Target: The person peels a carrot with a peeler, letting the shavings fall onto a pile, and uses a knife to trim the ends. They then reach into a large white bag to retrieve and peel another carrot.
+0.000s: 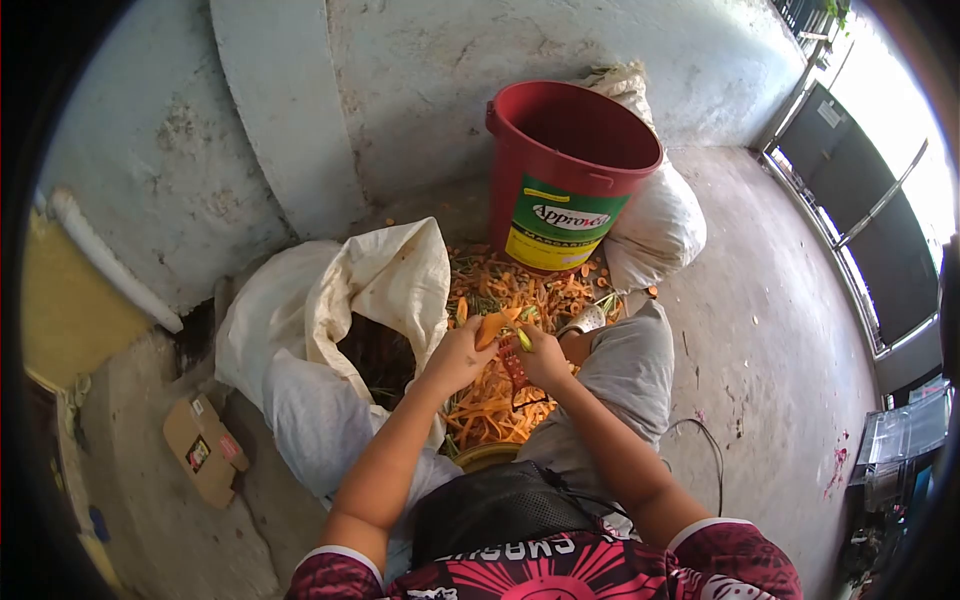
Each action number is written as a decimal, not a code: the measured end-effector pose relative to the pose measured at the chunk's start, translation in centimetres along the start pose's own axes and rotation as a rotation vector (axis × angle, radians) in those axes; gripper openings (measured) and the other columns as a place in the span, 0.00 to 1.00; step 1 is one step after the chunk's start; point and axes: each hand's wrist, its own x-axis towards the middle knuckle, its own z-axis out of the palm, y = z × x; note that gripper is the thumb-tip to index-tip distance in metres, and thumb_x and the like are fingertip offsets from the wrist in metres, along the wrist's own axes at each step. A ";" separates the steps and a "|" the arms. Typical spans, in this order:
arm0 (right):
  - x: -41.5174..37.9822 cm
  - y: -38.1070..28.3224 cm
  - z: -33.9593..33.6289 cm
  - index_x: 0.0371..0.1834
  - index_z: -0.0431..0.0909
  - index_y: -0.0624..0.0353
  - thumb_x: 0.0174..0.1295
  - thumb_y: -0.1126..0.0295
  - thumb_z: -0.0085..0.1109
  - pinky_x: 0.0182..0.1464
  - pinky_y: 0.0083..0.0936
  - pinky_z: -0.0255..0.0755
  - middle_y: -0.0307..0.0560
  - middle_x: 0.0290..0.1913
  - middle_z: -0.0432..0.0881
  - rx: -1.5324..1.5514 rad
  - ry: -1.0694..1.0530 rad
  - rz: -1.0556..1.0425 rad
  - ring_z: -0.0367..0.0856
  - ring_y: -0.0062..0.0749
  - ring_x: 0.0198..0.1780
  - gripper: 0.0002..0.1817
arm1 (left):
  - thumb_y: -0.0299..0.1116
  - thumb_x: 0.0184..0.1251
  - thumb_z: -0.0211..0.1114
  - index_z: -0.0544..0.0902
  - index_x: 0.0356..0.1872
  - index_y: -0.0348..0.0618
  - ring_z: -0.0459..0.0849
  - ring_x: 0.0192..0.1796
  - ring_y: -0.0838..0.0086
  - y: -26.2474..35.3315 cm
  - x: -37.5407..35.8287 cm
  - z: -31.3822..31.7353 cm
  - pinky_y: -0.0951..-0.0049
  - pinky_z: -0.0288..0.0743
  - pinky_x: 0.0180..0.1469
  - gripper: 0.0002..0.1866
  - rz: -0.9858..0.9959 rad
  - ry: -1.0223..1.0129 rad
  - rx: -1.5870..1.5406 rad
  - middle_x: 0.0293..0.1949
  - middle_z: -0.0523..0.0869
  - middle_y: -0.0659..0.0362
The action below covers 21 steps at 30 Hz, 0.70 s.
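My left hand (pixel 460 357) is closed around an orange carrot (pixel 490 328), whose peeled-looking side faces up. Close beside it, my right hand (pixel 545 360) grips a peeler with a yellow-green handle (pixel 525 340), its working end at the carrot. Beneath both hands lies a heap of orange peelings (pixel 490 410) mixed with green stem bits. A red perforated piece (pixel 513 366) shows just below my right hand. To the left, an open white woven sack (pixel 395 262) has dark contents inside. The rim of a yellowish container (pixel 487 455) peeks out between my legs.
A large red bucket (pixel 510 190) with a margarine label stands beyond the peelings. Behind it a full white sack (pixel 655 225) leans at the wall. A flattened cardboard box (pixel 203 450) lies at left. A thin dark cable (pixel 715 440) curves over the floor at right.
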 end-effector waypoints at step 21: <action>0.4 3.3 6.3 0.41 0.69 0.64 0.60 0.69 0.46 0.25 0.18 0.70 0.41 0.31 0.75 1.238 -0.442 0.502 0.76 0.24 0.27 0.11 | 0.24 0.48 0.62 0.76 0.35 0.39 0.76 0.37 0.73 2.9 -0.7 -1.1 0.77 0.68 0.41 0.11 0.349 0.056 -0.230 0.35 0.76 0.57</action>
